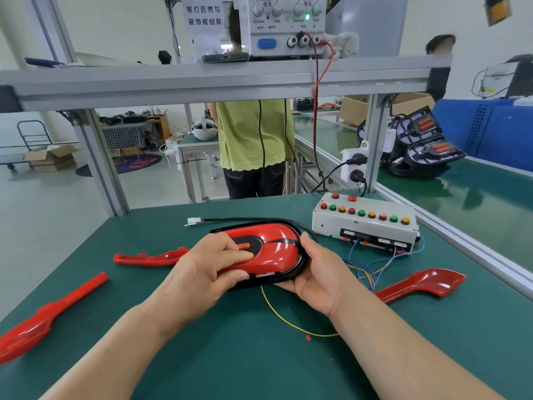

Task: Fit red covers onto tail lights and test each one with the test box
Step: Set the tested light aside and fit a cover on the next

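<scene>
Red cover (278, 245) sits on the black tail light (300, 265), on the counter (230, 356) near the test box (363, 226). The left grip (207, 267) curls over the cover, hiding its left end; the right grip (317, 274) clasps the light's right rim. A far cardboard box (353, 111) hides its contents; a loose cover (43, 319) is cut off left.

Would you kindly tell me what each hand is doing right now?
Left hand: grips the red cover, fingers curled over it.
Right hand: holds the tail light at its right end.
</scene>
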The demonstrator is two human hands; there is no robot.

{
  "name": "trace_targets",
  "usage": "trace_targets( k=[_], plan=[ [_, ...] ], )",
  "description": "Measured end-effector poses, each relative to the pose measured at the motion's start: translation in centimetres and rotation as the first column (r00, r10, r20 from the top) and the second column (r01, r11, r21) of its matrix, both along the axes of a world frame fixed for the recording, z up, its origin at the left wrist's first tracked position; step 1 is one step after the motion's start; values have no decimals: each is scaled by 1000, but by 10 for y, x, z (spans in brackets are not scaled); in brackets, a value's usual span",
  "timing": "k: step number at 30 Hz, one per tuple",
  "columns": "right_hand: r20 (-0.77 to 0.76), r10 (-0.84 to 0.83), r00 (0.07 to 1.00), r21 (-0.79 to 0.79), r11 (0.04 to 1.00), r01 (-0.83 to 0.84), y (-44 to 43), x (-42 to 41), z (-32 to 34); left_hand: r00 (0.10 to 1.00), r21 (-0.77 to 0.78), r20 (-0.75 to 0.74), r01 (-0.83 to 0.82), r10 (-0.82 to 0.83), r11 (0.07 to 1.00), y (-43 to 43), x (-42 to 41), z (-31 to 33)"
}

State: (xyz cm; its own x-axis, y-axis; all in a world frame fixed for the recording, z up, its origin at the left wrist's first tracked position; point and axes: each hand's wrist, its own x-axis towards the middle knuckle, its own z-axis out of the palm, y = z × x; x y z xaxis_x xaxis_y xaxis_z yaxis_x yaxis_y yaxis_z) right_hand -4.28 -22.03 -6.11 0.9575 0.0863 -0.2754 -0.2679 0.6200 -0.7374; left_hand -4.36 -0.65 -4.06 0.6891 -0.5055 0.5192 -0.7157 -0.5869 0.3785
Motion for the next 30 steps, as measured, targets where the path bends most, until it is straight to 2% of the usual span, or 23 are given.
trace_targets(
  k=[6,13,17,24,30],
  plan=[
    [5,-7,1000,-13,1000,7,1,0,-1,1000,17,5,22,-23,1000,-3,0,-4],
    [8,-18,1000,-42,999,18,1,1,-4,998,-46,-60,28,-31,999,-8,1,-13],
    [15,-17,1000,-37,999,18,1,1,-4,998,-41,-36,49,-50,998,-11,1,-17],
    [28,-38,999,-17,999,39,1,2,-5,996,73,36,76,-78,994,-8,0,-10],
    [35,-3,999,-10,1000,3,-1,3,-8,997,30,36,67,-68,997,-10,1,-17]
  ],
)
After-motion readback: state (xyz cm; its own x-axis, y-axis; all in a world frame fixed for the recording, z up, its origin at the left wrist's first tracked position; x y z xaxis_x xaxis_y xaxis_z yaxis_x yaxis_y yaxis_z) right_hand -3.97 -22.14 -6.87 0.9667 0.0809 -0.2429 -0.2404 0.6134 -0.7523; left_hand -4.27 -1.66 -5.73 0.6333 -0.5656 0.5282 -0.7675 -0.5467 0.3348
